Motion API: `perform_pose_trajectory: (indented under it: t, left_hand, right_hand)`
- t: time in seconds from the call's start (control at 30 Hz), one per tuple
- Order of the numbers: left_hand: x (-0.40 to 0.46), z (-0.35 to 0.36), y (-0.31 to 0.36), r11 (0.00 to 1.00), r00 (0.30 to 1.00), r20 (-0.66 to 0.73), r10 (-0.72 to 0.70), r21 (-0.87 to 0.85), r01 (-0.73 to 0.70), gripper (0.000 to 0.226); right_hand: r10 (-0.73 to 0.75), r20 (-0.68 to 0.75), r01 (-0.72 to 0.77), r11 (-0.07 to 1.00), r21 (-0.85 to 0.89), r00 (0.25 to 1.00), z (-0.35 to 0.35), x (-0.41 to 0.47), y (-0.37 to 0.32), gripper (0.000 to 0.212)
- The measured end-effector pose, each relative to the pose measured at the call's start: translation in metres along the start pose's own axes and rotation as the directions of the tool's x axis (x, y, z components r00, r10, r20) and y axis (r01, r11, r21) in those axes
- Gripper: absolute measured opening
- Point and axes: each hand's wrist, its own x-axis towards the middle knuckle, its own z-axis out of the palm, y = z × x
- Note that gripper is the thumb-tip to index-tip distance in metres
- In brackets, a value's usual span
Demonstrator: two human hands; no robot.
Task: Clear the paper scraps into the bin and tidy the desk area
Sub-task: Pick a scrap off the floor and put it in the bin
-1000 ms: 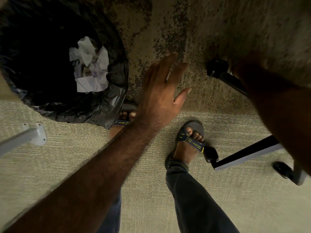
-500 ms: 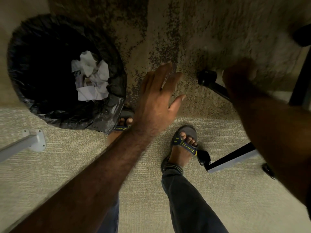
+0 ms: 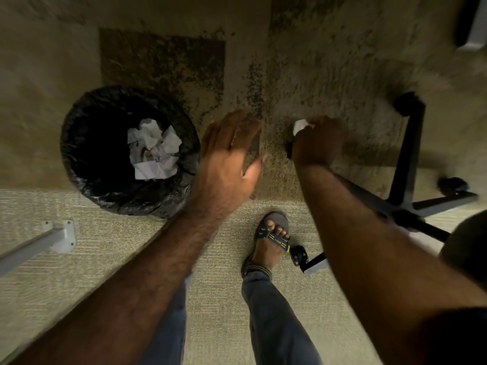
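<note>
Setting: an office, seen looking down at the floor beside a desk.
Floor: carpet tiles (image 3: 66, 262) in pale ribbed and darker mottled patches, as in commercial fit-outs.
Seating: the star base of a swivel chair (image 3: 405, 164), dark spokes ending in casters.
Furniture: a grey metal desk leg (image 3: 56, 237) with a bolted foot plate, at left.
Waste: a round bin (image 3: 87, 164) with a black liner, holding crumpled paper scraps (image 3: 154, 148).
</note>
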Motion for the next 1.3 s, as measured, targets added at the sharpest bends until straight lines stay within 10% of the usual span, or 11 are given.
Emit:
perform_pose_trajectory:
  t: [0.5, 1.3]
  left_hand:
    - [-0.015, -0.131, -0.049, 0.997, 0.992, -0.109, -0.069, 0.024, 0.072, 0.053]
    - [-0.037, -0.197, -0.084, 0.984, 0.985, -0.100, -0.143, 0.091, 0.152, 0.050]
  right_hand:
    - [-0.315, -0.107, 0.330, 0.926, 0.184, 0.943, -0.007, -0.144, -0.108, 0.022]
    - [-0.696, 0.271, 0.708, 0.703, 0.065, 0.666, 0.024, -0.234, -0.140, 0.030]
